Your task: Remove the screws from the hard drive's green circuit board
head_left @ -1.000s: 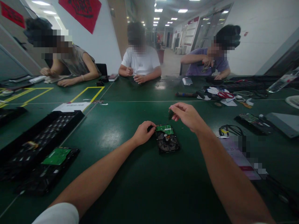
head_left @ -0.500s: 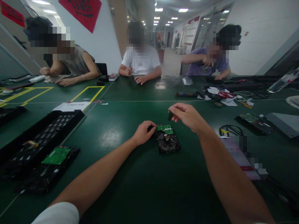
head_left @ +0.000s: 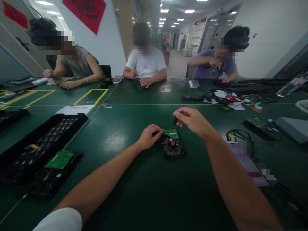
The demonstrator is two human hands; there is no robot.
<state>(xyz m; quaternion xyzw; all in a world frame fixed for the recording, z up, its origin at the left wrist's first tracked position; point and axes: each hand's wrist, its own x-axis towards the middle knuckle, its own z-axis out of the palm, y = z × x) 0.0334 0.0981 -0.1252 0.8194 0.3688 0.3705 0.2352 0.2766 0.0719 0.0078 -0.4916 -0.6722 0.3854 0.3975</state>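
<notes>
A hard drive [head_left: 173,147] lies flat on the green table, its green circuit board [head_left: 171,133] facing up at the far end. My left hand [head_left: 151,137] is closed at the drive's upper left corner, thumb and fingertips gripping its edge. Just above the board's far right corner, my right hand [head_left: 189,120] pinches a small dark tool [head_left: 175,121] pointing downward. Its exact kind is too dim to make out, and the fingers hide its upper part. I cannot tell whether its tip touches the board.
Another drive with a green board [head_left: 60,159] lies left, beside a long black tray [head_left: 43,138]. To the right are a phone [head_left: 247,163], a coiled cable [head_left: 238,134], a further drive [head_left: 263,128] and red-handled scissors [head_left: 233,98]. Three people sit across the table.
Hardly anything differs. The view has shifted slightly, and my right hand with the dark tool sits a touch lower. My left hand stays at the drive's corner.
</notes>
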